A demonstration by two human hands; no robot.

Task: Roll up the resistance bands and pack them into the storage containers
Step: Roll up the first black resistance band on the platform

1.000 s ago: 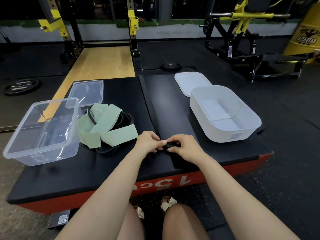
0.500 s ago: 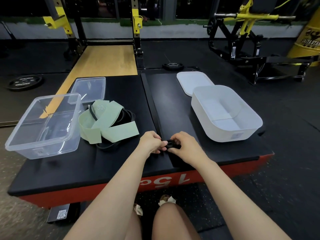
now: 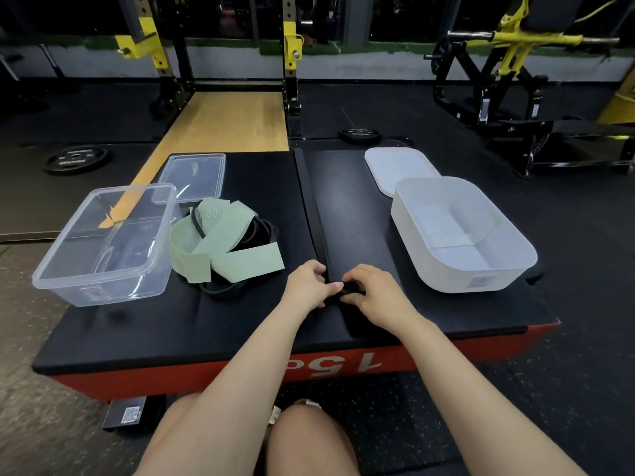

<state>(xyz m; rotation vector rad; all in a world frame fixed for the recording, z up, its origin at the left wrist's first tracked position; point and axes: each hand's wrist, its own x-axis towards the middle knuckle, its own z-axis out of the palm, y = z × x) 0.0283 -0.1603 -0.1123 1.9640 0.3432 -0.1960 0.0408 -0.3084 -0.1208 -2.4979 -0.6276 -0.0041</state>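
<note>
**Q:** Item one, the band in hand?

**A:** I am rolling a narrow black rubber resistance band (image 3: 347, 287) at the near edge of the black padded platform (image 3: 144, 331). My left hand (image 3: 307, 286) is pinching one side of the small roll with curled fingers; my right hand (image 3: 372, 293) is curling its fingertips over the other side. The rest of that band is running away from me, flat along the middle of the platform. I judge the roll barely started.

**Q:** Item two, bands waiting?

**A:** A wide pale green flat resistance band (image 3: 220, 249) is lying loose in a heap, tangled with further thin black loop bands (image 3: 261, 231), just beside the clear box. None of these is rolled.

**Q:** Item three, containers?

**A:** The clear rectangular plastic box (image 3: 103, 242) is standing on the left, its clear lid (image 3: 192, 173) lying behind it. The white rounded plastic bin (image 3: 460, 231) is standing on the right, its white lid (image 3: 395, 164) behind it. Both are sitting open, and I am seeing no band in either.

**Q:** Balance outstanding?

**A:** By my reckoning nearly everything: finishing this roll, rolling the heap, packing all of it.
</note>
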